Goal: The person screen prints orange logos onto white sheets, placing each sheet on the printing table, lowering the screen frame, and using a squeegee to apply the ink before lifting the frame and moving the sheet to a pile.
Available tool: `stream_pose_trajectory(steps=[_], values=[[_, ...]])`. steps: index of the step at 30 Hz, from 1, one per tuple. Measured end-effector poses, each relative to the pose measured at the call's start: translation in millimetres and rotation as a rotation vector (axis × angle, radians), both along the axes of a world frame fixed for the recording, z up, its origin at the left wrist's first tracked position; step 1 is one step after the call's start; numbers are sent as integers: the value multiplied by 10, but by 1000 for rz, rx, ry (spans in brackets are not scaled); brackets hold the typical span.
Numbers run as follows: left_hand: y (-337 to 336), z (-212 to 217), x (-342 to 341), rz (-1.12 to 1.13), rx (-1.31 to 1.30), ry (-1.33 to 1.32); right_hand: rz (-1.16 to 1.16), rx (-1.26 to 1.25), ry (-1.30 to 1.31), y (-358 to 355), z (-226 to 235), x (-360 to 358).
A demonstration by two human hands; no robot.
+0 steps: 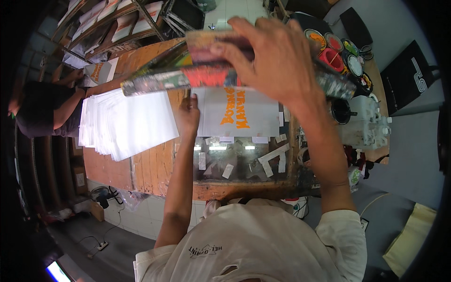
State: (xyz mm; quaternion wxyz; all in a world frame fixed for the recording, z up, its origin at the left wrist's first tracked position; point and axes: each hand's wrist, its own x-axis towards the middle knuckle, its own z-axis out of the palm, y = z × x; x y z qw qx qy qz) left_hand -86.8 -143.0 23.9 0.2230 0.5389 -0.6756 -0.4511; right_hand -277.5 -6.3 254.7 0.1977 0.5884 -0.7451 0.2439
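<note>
My left hand [189, 115] is at the left edge of a pale sheet [209, 117] printed with orange lettering, its thumb and fingers closed on that edge. The sheet lies on a glass-topped patch [216, 164] of the table dotted with tape pieces. Above its far part, a paint-smeared screen printing frame [164, 81] is raised off the table, blurred at its ends. My right hand [277, 58] reaches over the frame and is closed round a paint-stained squeegee [213, 42]; some of its fingertips are hidden behind it.
A fanned stack of white sheets [127, 122] lies left on the wooden table [152, 162]. Open paint tubs [333, 58] and plastic jugs [369, 124] stand at the right. At far left, another person's arm [70, 110] reaches toward a printed sheet [98, 71]. Loaded shelves [141, 21] stand behind.
</note>
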Motion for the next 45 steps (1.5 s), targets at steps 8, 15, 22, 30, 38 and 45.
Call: stream_pose_trajectory(steps=[8, 15, 22, 30, 38, 45], values=[[-22, -1041, 4, -234, -551, -326, -201, 556, -431, -481, 1242, -107], [-1216, -553, 804, -31, -402, -359, -68, 302, -226, -534, 1102, -563], [-1433, -320, 1829, 273, -875, -313, -127, 292, -351, -688, 1103, -409], [786, -989, 1385, -282, -620, -594, -56, 94, -279, -599, 933, -288], [408, -667, 1146, -217, -374, -413, -89, 156, -268, -516, 987, -159], [338, -638, 882, -458, -369, -141, -149, 174, -62, -406, 957, -147]])
